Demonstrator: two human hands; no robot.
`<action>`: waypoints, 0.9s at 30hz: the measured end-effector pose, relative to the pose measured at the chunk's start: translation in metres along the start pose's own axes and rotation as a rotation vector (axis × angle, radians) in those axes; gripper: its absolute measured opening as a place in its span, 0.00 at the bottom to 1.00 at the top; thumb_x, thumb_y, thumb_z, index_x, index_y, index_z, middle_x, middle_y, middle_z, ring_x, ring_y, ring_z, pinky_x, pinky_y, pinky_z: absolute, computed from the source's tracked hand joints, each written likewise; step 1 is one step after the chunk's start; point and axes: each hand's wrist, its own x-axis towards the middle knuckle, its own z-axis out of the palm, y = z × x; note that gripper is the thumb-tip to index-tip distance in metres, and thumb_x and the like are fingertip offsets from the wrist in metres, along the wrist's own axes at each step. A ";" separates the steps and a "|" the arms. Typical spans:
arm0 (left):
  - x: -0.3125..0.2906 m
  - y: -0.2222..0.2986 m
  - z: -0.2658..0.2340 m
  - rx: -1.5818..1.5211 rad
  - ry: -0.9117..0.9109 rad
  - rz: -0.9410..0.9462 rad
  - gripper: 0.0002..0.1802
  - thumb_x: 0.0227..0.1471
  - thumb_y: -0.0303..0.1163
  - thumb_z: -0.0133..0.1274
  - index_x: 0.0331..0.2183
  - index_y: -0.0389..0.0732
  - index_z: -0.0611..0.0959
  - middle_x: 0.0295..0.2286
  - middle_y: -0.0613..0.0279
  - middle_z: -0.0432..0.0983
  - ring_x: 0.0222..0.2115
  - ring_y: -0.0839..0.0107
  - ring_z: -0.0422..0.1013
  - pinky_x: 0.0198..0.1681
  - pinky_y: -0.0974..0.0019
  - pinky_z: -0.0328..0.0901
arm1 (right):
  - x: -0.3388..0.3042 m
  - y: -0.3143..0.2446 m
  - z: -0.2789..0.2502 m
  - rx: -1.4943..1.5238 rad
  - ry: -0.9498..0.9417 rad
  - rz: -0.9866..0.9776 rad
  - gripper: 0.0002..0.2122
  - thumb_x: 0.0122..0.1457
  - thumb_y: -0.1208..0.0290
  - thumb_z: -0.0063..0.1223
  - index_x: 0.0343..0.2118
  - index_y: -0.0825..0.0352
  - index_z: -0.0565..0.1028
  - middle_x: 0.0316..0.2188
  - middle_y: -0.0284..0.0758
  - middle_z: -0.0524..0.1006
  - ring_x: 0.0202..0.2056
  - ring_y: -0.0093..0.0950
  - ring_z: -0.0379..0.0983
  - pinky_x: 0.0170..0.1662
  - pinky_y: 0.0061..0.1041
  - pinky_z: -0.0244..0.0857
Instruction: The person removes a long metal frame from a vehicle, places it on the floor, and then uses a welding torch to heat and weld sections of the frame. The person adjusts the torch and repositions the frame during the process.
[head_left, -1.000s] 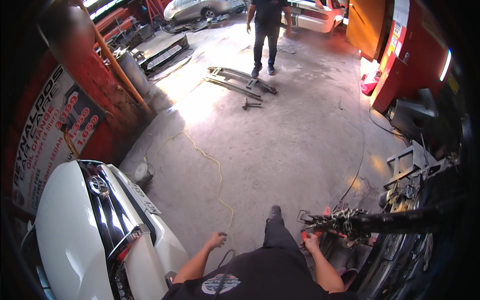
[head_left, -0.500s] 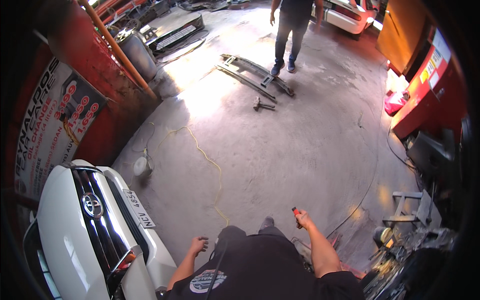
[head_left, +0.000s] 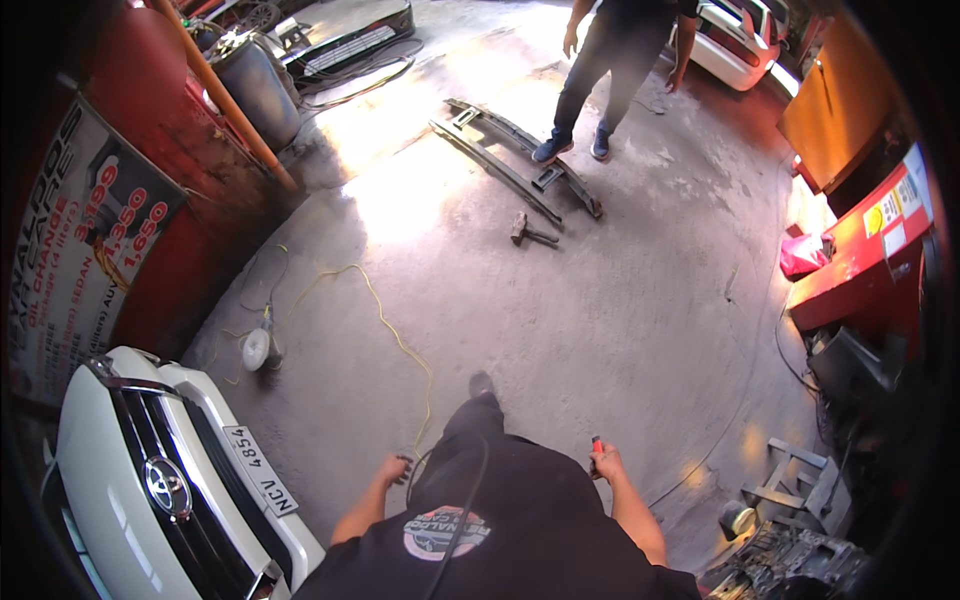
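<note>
My right hand (head_left: 606, 461) is closed around a small red handheld thing (head_left: 597, 444) with a dark tip; its exact kind is too small to make out. My left hand (head_left: 394, 469) hangs at my other side, fingers loosely bent and apart, with nothing visible in it. A dark cord (head_left: 484, 465) hangs down over the front of my dark shirt. One shoe (head_left: 482, 384) is stretched out ahead on the concrete floor.
A white car (head_left: 110, 470) stands close on the left, near a round white-faced thing (head_left: 256, 349) and a yellow cord (head_left: 400, 345). Ahead lie a hammer (head_left: 533, 232) and metal bars (head_left: 500, 172), beside another person (head_left: 610, 75). A metal stand (head_left: 795, 490) and machine parts (head_left: 785, 560) crowd the right.
I have stepped forward, and the bars and hammer appear nearer. My right hand has drawn back toward my body with the red thing. The other person has shifted their legs.
</note>
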 end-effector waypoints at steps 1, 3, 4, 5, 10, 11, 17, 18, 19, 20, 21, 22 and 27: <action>0.018 0.027 -0.016 -0.020 0.010 0.029 0.18 0.51 0.27 0.46 0.44 0.39 0.83 0.31 0.55 0.80 0.24 0.64 0.76 0.25 0.60 0.72 | 0.003 -0.014 -0.003 -0.009 0.024 -0.020 0.08 0.56 0.75 0.49 0.38 0.70 0.70 0.16 0.37 0.73 0.14 0.31 0.73 0.16 0.31 0.71; 0.060 0.115 -0.055 -0.006 0.038 0.110 0.19 0.50 0.27 0.47 0.44 0.40 0.83 0.31 0.56 0.80 0.24 0.66 0.76 0.24 0.61 0.71 | 0.020 -0.053 -0.009 0.002 0.109 0.009 0.07 0.57 0.75 0.49 0.38 0.69 0.70 0.16 0.36 0.73 0.14 0.31 0.73 0.16 0.31 0.71; 0.072 0.157 -0.072 0.017 0.044 0.152 0.20 0.49 0.28 0.47 0.44 0.41 0.83 0.31 0.57 0.80 0.24 0.67 0.75 0.24 0.62 0.71 | 0.029 -0.073 -0.014 0.074 0.128 -0.043 0.07 0.57 0.75 0.48 0.38 0.69 0.70 0.16 0.36 0.72 0.14 0.31 0.73 0.16 0.30 0.70; 0.083 0.203 -0.089 0.040 0.036 0.205 0.20 0.49 0.28 0.47 0.45 0.40 0.83 0.31 0.56 0.80 0.24 0.67 0.75 0.23 0.62 0.70 | 0.038 -0.092 -0.019 0.144 0.156 -0.072 0.07 0.57 0.75 0.48 0.38 0.69 0.70 0.16 0.36 0.72 0.14 0.30 0.73 0.16 0.30 0.70; 0.100 0.424 -0.140 0.029 0.070 0.526 0.21 0.48 0.27 0.45 0.45 0.35 0.82 0.34 0.54 0.80 0.28 0.67 0.76 0.28 0.64 0.71 | 0.077 -0.177 -0.009 0.239 0.175 -0.115 0.06 0.58 0.75 0.47 0.37 0.68 0.70 0.17 0.34 0.71 0.15 0.29 0.73 0.16 0.28 0.69; 0.100 0.455 -0.143 -0.010 0.056 0.555 0.22 0.49 0.27 0.45 0.45 0.35 0.82 0.35 0.53 0.80 0.29 0.67 0.76 0.29 0.64 0.71 | 0.088 -0.190 -0.006 0.187 0.160 -0.103 0.06 0.57 0.75 0.47 0.37 0.69 0.71 0.17 0.34 0.71 0.15 0.29 0.73 0.16 0.29 0.69; 0.119 0.528 -0.127 -0.041 0.010 0.554 0.22 0.49 0.26 0.44 0.46 0.33 0.81 0.37 0.53 0.80 0.32 0.65 0.76 0.33 0.63 0.72 | 0.199 -0.252 -0.025 -0.066 0.132 -0.081 0.07 0.54 0.74 0.49 0.35 0.70 0.71 0.17 0.36 0.72 0.14 0.31 0.72 0.16 0.32 0.66; 0.122 0.525 -0.122 -0.029 0.013 0.542 0.22 0.49 0.25 0.44 0.46 0.32 0.80 0.36 0.53 0.80 0.31 0.65 0.76 0.32 0.62 0.72 | 0.226 -0.265 -0.035 -0.112 0.137 -0.068 0.07 0.54 0.74 0.50 0.34 0.71 0.71 0.17 0.37 0.72 0.14 0.32 0.72 0.16 0.33 0.66; 0.122 0.519 -0.117 -0.026 0.015 0.428 0.21 0.49 0.25 0.44 0.46 0.32 0.80 0.36 0.53 0.80 0.30 0.65 0.77 0.31 0.62 0.72 | 0.250 -0.279 -0.044 -0.162 0.147 -0.025 0.08 0.53 0.73 0.50 0.34 0.71 0.71 0.17 0.38 0.72 0.14 0.32 0.72 0.16 0.33 0.65; 0.120 0.511 -0.113 -0.003 0.025 0.332 0.21 0.50 0.24 0.44 0.46 0.33 0.80 0.35 0.53 0.80 0.30 0.65 0.77 0.30 0.62 0.72 | 0.274 -0.296 -0.054 -0.202 0.158 -0.065 0.08 0.54 0.73 0.50 0.34 0.71 0.71 0.17 0.39 0.73 0.14 0.33 0.72 0.16 0.34 0.65; 0.114 0.503 -0.109 -0.027 0.037 0.220 0.20 0.49 0.27 0.47 0.45 0.35 0.82 0.33 0.53 0.80 0.27 0.66 0.76 0.27 0.61 0.71 | 0.298 -0.316 -0.063 -0.255 0.181 -0.052 0.08 0.54 0.72 0.50 0.33 0.71 0.71 0.17 0.40 0.73 0.14 0.33 0.72 0.16 0.34 0.64; 0.108 0.498 -0.108 -0.104 0.010 0.074 0.20 0.49 0.26 0.47 0.44 0.35 0.82 0.32 0.54 0.80 0.26 0.66 0.75 0.27 0.61 0.72 | 0.321 -0.339 -0.070 -0.280 0.169 -0.151 0.09 0.55 0.71 0.51 0.34 0.71 0.71 0.18 0.40 0.73 0.15 0.33 0.72 0.17 0.34 0.64; 0.064 0.510 -0.098 0.066 0.143 0.018 0.18 0.50 0.22 0.47 0.43 0.34 0.83 0.29 0.56 0.81 0.26 0.69 0.74 0.29 0.64 0.72 | 0.393 -0.496 -0.098 -0.239 0.205 -0.490 0.12 0.61 0.63 0.50 0.37 0.69 0.71 0.18 0.37 0.73 0.17 0.29 0.72 0.20 0.31 0.65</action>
